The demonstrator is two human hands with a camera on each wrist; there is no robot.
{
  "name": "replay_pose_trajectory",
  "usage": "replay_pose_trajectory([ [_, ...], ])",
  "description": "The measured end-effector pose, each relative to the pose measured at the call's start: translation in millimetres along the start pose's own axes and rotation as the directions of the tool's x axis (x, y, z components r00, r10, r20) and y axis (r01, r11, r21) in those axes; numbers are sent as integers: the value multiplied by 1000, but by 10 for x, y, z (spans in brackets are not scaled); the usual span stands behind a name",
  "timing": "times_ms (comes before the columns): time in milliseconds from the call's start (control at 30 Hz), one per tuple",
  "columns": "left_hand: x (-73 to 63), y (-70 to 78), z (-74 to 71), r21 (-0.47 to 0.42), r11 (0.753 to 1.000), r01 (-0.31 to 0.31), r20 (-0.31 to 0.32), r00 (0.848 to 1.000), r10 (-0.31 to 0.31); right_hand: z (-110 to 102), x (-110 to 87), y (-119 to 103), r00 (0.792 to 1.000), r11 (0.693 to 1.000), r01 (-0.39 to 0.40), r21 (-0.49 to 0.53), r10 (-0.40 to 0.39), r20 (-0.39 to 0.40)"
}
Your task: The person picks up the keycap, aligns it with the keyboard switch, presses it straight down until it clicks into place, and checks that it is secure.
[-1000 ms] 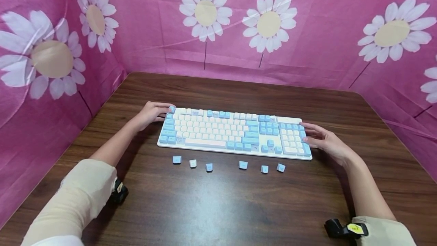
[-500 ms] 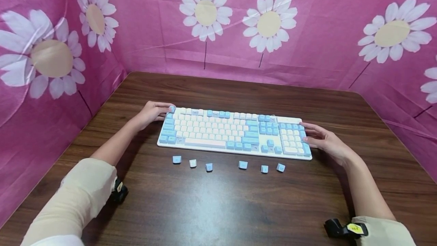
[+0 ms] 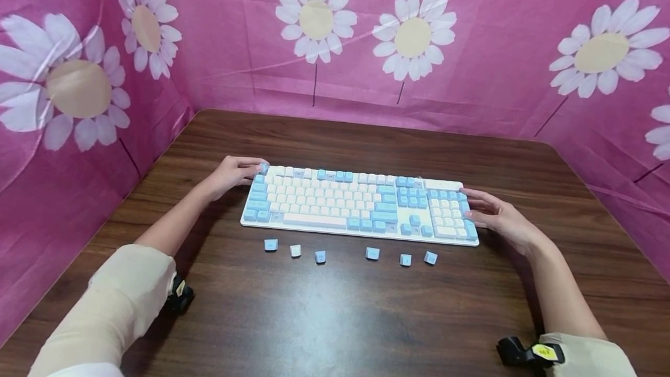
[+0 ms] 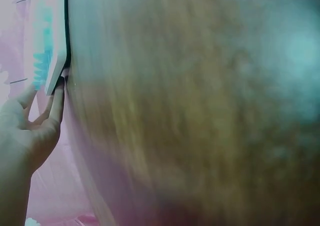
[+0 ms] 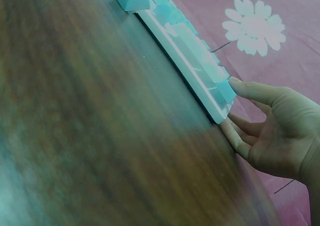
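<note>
A white keyboard (image 3: 324, 195) with white and light-blue keycaps lies across the middle of the table. My left hand (image 3: 228, 178) holds its left end at the upper corner; in the left wrist view the fingers (image 4: 56, 103) reach the underside of that end. On the opposite side, my right hand (image 3: 502, 220) grips the right end. Its thumb (image 5: 252, 90) touches the top side and the other fingers are at the lower edge. Several keycap spots show grey sockets, such as a socket (image 3: 299, 173) in the top row.
In front of the keyboard several loose keycaps lie in a row, from a blue keycap (image 3: 270, 245) and a white keycap (image 3: 295, 251) to a blue keycap (image 3: 431, 258) at the right. Pink flowered cloth (image 3: 356, 86) surrounds the brown wooden table (image 3: 324, 319).
</note>
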State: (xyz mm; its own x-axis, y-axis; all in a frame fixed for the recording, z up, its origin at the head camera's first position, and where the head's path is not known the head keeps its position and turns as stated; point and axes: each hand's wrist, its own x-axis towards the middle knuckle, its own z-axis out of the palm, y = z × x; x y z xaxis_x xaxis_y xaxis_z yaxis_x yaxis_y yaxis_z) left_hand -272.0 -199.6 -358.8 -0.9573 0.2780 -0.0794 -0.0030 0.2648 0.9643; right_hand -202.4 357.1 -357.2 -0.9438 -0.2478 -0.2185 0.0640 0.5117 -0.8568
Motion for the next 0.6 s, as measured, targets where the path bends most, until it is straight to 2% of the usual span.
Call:
replay_pose_trajectory([
  [200,-41,26,-11,-15,1000,19,4,1000,-19,9,-1,-6,1000,1000,-11,21,11,2],
  [433,-15,48,14,-66,995,81,-36,996,-83,9,-4,-9,1000,1000,-4,18,4,-1],
  [600,-9,61,28,-78,992,101,-54,993,-106,12,-5,-24,1000,1000,-9,18,9,4],
])
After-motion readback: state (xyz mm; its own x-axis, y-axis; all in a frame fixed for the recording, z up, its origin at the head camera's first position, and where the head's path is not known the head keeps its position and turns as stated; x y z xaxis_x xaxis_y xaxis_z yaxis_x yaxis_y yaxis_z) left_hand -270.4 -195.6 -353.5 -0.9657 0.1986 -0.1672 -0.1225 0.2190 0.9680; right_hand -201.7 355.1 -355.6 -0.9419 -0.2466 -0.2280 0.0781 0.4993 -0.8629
